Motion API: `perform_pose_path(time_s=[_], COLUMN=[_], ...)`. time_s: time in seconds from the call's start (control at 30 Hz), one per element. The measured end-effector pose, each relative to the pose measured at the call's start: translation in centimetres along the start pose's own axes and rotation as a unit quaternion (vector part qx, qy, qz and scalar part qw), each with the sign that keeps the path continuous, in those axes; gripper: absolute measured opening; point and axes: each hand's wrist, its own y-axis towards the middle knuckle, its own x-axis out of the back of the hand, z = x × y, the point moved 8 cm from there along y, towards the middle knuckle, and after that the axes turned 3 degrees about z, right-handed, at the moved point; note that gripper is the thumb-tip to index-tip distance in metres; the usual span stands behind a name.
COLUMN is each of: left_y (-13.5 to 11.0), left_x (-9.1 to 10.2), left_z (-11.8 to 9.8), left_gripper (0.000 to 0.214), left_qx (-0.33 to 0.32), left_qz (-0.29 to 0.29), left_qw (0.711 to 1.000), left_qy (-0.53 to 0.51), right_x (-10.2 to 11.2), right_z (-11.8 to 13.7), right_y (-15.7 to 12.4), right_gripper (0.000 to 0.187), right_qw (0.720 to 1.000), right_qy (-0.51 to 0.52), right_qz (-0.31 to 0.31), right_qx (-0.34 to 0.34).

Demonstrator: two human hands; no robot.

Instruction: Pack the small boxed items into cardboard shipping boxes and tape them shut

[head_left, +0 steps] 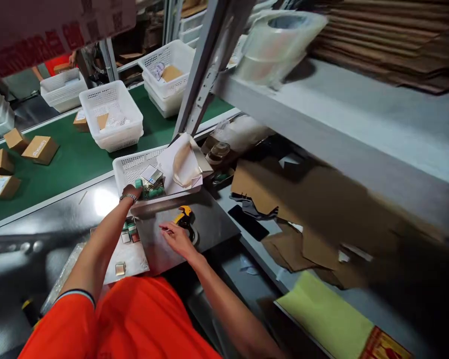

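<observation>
My left hand (131,191), with a metal-banded watch (128,197) at its wrist, reaches over the near rim of a white perforated basket (125,172). Its fingers close around a small green item (138,184), partly hidden by the hand. Beside it in the basket lie other small green pieces (156,192), flat silvery square packets (151,174) and white paper sheets (172,159). Over the metal table my right hand (177,239) has its fingers pinched together; a small pale bit shows at the fingertips. A yellow and black tape dispenser (184,215) lies just beyond it.
A white sheet (114,262) bearing small green, red and silvery pieces lies on the metal table. Behind runs a green conveyor (65,154) with cardboard boxes (40,150) and white baskets (112,107). At right, a shelf (340,104) with a clear tape roll (273,47) overhangs cardboard.
</observation>
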Motion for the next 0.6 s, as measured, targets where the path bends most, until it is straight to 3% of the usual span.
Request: perform_pose_path(time_s=[0.1, 0.17, 0.27, 0.33, 0.4, 0.47, 0.6], left_y=[-0.4, -2.0, -6.6, -10.8, -15.0, -18.6, -21.9], left_x=[0.2, 1.3, 3.0, 2.9, 1.0, -2.1, -8.9], left_z=[1.4, 3.3, 8.2, 12.4, 16.8, 20.2, 23.7], left_gripper=[0.051, 0.048, 0.046, 0.044, 0.043, 0.045, 0.069], left_qx=[0.005, -0.009, -0.026, -0.018, 0.011, 0.047, 0.128], left_qz=[-0.001, -0.03, -0.077, -0.088, -0.075, -0.047, 0.002], left_qw=[0.999, 0.998, 0.995, 0.995, 0.997, 0.998, 0.992], left_qy=[-0.042, -0.06, -0.062, -0.032, -0.017, -0.014, 0.0], right_x=[-3.3, -6.3, -11.5, -14.4, -16.3, -17.3, -17.7], right_z=[2.7, 5.3, 8.6, 9.8, 10.2, 9.9, 8.7], right_y=[-0.1, 0.9, 3.4, 5.1, 6.6, 7.4, 6.8], right_gripper=[0.033, 0.038, 0.053, 0.067, 0.078, 0.079, 0.065], right_qw=[0.996, 0.983, 0.935, 0.89, 0.859, 0.844, 0.824], right_qy=[-0.013, -0.079, -0.229, -0.322, -0.381, -0.41, -0.44], right_qz=[0.059, 0.113, 0.207, 0.255, 0.281, 0.291, 0.311], right_qx=[0.069, 0.118, 0.174, 0.196, 0.198, 0.186, 0.176])
